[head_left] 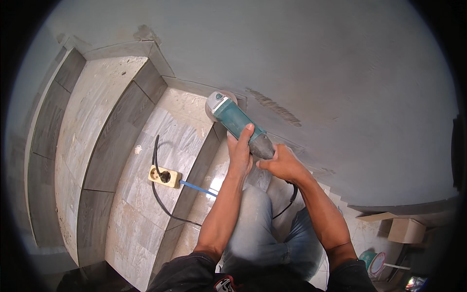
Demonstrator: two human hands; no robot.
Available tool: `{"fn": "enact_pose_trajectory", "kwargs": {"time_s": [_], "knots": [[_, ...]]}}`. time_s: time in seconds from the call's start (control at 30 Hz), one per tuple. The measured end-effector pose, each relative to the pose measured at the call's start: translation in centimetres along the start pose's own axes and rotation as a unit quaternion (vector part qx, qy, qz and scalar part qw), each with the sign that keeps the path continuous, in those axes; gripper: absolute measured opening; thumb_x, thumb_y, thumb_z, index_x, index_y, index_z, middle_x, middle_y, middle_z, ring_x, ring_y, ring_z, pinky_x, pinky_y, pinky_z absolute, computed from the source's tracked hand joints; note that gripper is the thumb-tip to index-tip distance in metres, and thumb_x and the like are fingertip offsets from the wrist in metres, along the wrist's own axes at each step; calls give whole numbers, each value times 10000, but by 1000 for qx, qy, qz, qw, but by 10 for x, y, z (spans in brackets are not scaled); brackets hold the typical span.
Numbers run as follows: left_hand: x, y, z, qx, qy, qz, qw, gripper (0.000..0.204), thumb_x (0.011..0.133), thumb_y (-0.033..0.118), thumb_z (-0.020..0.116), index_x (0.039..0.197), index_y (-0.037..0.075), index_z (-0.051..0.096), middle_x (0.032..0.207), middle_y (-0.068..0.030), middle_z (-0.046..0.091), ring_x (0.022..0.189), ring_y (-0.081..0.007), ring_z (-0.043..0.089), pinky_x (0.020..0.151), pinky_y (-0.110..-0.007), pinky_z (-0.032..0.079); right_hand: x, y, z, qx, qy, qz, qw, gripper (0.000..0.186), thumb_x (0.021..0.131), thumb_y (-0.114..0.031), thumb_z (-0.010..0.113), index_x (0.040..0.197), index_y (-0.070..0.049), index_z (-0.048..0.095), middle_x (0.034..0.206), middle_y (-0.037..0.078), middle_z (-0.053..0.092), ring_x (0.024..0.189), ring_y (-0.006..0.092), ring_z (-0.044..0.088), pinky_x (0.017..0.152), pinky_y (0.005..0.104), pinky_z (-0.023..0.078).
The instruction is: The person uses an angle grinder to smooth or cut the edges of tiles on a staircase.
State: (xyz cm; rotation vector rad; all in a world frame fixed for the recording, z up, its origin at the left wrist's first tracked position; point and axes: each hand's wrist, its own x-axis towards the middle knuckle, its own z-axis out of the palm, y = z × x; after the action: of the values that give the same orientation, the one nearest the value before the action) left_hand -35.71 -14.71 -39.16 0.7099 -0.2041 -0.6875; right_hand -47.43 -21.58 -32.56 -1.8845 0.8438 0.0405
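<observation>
A teal and grey angle grinder is held at a slant, its disc end over the corner where a stair tread meets the grey tiled skirting along the wall. Whether the disc touches tile is unclear. My left hand grips the grinder's teal body, thumb on top. My right hand is wrapped round the grey rear end, where a black cord hangs down. A cream power strip with a black plug and a blue cable lies on the step to the left.
Wood-look tiled steps curve away at the left. The grey wall has a rough patch above the skirting. My bent legs are below my hands. At lower right are a cardboard box and a spool.
</observation>
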Motion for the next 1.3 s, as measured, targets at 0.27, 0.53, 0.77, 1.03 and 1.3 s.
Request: {"fn": "enact_pose_trajectory", "kwargs": {"time_s": [0.27, 0.53, 0.77, 1.03, 1.3], "knots": [[2, 13, 1, -10, 10, -12, 1000, 435, 877, 188, 713, 1180, 47, 434, 1035, -48, 532, 922, -137, 560, 823, -306, 487, 3, -12, 4, 1, 5, -9, 1000, 404, 702, -195, 752, 986, 76, 656, 807, 117, 653, 757, 193, 611, 732, 344, 481], [8, 21, -4, -7, 5, 1, 1000, 420, 875, 197, 710, 1168, 44, 451, 1022, -50, 541, 914, -136, 563, 801, -310, 495, 12, -13, 11, 3, 8, -21, 1000, 435, 704, -195, 749, 1023, 84, 650, 830, 125, 659, 764, 193, 610, 743, 344, 484], [13, 26, -8, -6, 3, -5, 1000, 409, 876, 202, 709, 1160, 46, 458, 1011, -45, 544, 904, -132, 562, 791, -310, 494, 20, -16, 16, -12, 8, 0, 1000, 405, 708, -178, 747, 1005, 78, 649, 822, 115, 656, 746, 185, 606, 722, 337, 485], [17, 27, -16, -8, 14, -1, 1000, 450, 875, 202, 711, 1200, 42, 443, 1038, -47, 528, 928, -134, 547, 824, -306, 479, 24, -17, 22, 4, 13, -30, 999, 387, 711, -174, 740, 993, 74, 647, 805, 109, 647, 732, 183, 599, 700, 332, 478], [13, 28, -14, -1, 10, 0, 1000, 438, 879, 199, 707, 1191, 42, 442, 1029, -43, 527, 924, -131, 545, 821, -302, 481, 19, -18, 22, 19, 2, -24, 1000, 374, 711, -179, 741, 980, 67, 653, 791, 104, 646, 724, 182, 600, 697, 338, 482]]}}
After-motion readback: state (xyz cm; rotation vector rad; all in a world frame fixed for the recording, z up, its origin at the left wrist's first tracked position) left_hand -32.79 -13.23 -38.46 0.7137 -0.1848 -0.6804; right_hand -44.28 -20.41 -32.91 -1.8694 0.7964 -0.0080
